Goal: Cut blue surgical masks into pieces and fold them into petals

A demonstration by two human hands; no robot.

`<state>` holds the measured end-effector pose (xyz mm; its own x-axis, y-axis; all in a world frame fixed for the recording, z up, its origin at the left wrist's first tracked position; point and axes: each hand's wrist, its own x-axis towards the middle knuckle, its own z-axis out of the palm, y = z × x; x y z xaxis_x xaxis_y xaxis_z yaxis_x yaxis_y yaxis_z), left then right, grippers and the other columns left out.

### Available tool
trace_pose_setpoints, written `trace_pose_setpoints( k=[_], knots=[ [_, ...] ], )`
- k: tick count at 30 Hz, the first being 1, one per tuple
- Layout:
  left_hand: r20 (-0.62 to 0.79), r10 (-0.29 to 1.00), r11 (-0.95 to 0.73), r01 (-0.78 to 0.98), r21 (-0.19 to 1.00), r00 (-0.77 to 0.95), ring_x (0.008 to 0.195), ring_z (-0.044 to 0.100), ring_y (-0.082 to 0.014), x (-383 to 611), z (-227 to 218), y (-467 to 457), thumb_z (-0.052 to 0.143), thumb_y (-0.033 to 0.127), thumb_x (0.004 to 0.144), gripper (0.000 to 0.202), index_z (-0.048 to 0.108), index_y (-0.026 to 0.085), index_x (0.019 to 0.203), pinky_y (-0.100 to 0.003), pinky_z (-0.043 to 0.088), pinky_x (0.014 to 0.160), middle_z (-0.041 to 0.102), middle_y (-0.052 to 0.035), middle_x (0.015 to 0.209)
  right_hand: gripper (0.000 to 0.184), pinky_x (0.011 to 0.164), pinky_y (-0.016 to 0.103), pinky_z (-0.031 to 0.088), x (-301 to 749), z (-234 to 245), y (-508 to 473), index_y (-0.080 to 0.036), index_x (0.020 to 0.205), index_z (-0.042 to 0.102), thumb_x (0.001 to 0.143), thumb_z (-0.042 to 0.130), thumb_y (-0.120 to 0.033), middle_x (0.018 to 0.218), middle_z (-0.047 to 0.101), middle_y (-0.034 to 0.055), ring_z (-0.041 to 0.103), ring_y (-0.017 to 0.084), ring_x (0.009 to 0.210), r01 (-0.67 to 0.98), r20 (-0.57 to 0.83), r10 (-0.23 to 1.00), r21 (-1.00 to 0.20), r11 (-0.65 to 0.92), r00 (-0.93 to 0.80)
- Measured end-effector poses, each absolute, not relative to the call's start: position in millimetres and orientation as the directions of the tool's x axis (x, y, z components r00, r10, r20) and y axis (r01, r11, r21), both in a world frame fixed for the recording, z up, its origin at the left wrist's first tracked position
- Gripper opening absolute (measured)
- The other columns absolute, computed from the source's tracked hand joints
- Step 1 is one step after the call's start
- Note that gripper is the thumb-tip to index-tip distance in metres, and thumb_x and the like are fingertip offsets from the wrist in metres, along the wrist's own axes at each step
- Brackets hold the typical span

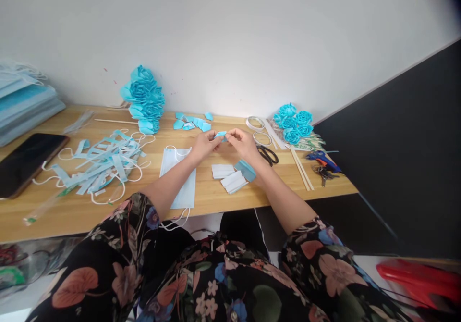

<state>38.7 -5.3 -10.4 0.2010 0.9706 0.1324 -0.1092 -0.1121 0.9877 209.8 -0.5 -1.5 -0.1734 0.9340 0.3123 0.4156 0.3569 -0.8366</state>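
Observation:
Between my two hands, over the middle of the table, is a small blue piece of mask fabric (220, 134). My left hand (205, 145) pinches its left side, and my right hand (242, 142) grips its right side with thumb and finger. Just behind them lie several cut blue petal-shaped pieces (192, 122). Nearer me, below my right hand, are white folded fabric pieces (233, 181) and a blue folded piece (245, 170). A whole face mask (184, 192) lies flat, partly under my left forearm. Black-handled scissors (268, 155) rest to the right of my right hand.
At left are a pile of cut mask strips with ear loops (104, 161), a phone (30, 161) and a stack of masks (27, 103). Blue fabric roses stand at back left (144, 98) and lie at right (293, 121). Tape rolls (262, 138), sticks (301, 169) and a blue glue gun (324, 160) lie at right.

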Motion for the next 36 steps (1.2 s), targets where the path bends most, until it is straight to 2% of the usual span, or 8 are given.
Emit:
trace_pose_setpoints(
  k=[11,16,29,36],
  knots=[
    [0.133,0.964,-0.109,-0.115,0.987,0.229,0.051,0.052,-0.0079,37,-8,-7,0.073,0.034,0.079,0.027,0.056,0.016,0.069,-0.02,0.042,0.053,0.058,0.0028,0.057,0.02,0.069,0.026,0.048,206,9,-6,-0.02,0.076,0.06,0.083,0.06,-0.038,0.068,0.06,-0.0027,0.057,0.013,0.066,0.425,0.296,0.94,-0.839,0.34,-0.168],
    [0.139,0.964,-0.11,-0.135,0.985,0.227,0.05,0.051,-0.0077,38,-9,-7,0.073,0.036,0.078,0.028,0.055,0.016,0.069,-0.02,0.042,0.053,0.058,0.003,0.056,0.021,0.069,0.026,0.048,207,7,-3,-0.02,0.078,0.062,0.082,0.061,-0.041,0.071,0.062,-0.0018,0.057,0.013,0.068,0.425,0.299,0.936,-0.834,0.351,-0.186],
    [0.138,0.966,-0.114,-0.122,0.986,0.218,0.051,0.052,-0.0079,37,-10,-7,0.071,0.036,0.077,0.026,0.056,0.016,0.069,-0.021,0.042,0.053,0.06,0.0017,0.057,0.031,0.069,0.026,0.055,208,9,-5,-0.02,0.079,0.061,0.08,0.065,-0.051,0.075,0.063,-0.0009,0.061,0.013,0.074,0.188,0.196,0.965,-0.955,0.229,-0.176],
    [0.12,0.967,-0.097,-0.114,0.989,0.226,0.05,0.052,-0.0078,37,-10,-6,0.074,0.037,0.077,0.028,0.056,0.016,0.07,-0.021,0.042,0.053,0.06,0.0018,0.057,0.04,0.066,0.025,0.055,208,19,-4,-0.021,0.1,0.065,0.076,0.07,-0.053,0.082,0.066,0.0006,0.063,0.015,0.08,0.111,0.153,0.975,-0.979,0.171,-0.16]
  ],
)
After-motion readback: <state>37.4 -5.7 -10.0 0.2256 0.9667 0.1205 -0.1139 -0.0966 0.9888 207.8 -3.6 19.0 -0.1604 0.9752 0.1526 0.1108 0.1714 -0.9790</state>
